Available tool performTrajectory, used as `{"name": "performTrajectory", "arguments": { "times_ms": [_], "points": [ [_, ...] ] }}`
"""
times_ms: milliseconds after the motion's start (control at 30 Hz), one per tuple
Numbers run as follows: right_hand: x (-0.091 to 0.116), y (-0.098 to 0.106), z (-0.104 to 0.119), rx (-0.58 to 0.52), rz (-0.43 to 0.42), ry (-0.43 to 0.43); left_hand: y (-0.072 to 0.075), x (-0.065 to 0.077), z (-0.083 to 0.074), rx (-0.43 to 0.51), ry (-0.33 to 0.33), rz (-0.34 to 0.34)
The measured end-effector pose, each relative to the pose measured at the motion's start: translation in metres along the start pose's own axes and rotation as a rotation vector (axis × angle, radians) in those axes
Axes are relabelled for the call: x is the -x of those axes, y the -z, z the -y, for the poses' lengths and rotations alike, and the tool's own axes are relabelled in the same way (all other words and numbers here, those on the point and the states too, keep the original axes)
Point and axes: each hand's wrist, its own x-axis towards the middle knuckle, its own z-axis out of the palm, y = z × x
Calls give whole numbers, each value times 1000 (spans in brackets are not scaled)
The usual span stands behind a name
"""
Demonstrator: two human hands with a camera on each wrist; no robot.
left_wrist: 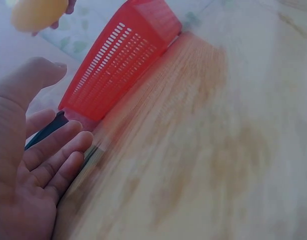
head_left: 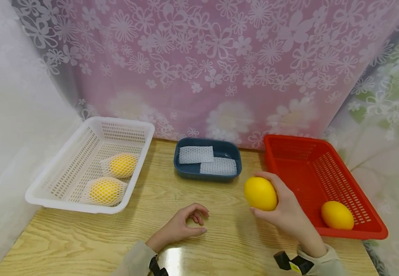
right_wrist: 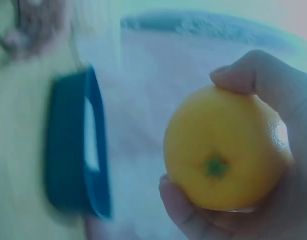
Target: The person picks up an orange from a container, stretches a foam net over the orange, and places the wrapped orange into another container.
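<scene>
My right hand (head_left: 286,209) grips a yellow citrus fruit (head_left: 260,193) between thumb and fingers, above the table beside the red basket. In the right wrist view the fruit (right_wrist: 226,150) shows a green star-shaped stem end. A second yellow fruit (head_left: 337,215) lies in the near right corner of the red basket (head_left: 299,184). Over the middle of the table, my left hand (head_left: 182,224) holds nothing, its fingers loosely bent; the left wrist view shows its palm bare. Two white foam net sleeves (head_left: 196,155) lie flat in a dark blue tray (head_left: 204,176) between the baskets.
At the left stands a white basket (head_left: 69,205) holding two yellow fruits in foam nets (head_left: 104,191). The wooden table (head_left: 220,245) runs back to a pink flowered curtain (head_left: 192,69). Pale cloth (head_left: 392,126) hangs at the sides.
</scene>
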Motion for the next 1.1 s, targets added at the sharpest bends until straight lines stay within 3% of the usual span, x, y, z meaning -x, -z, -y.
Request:
{"name": "performTrajectory", "arguments": {
  "times_ms": [233,400,767,967,1100],
  "points": [
    [0,-60,-1,-201,104,-9,-1,0,0,2,-3,3],
    [3,-89,-4,-298,130,-38,0,0,1,24,-27,-2],
    [13,-133,-16,-504,160,-151,2,1,-2,3,-24,-25],
    [16,-149,-17,-600,157,-290,2,2,-9,9,16,-12],
    [17,-156,-11,-679,169,-376,1,3,-3,14,23,-8]
  ]
}}
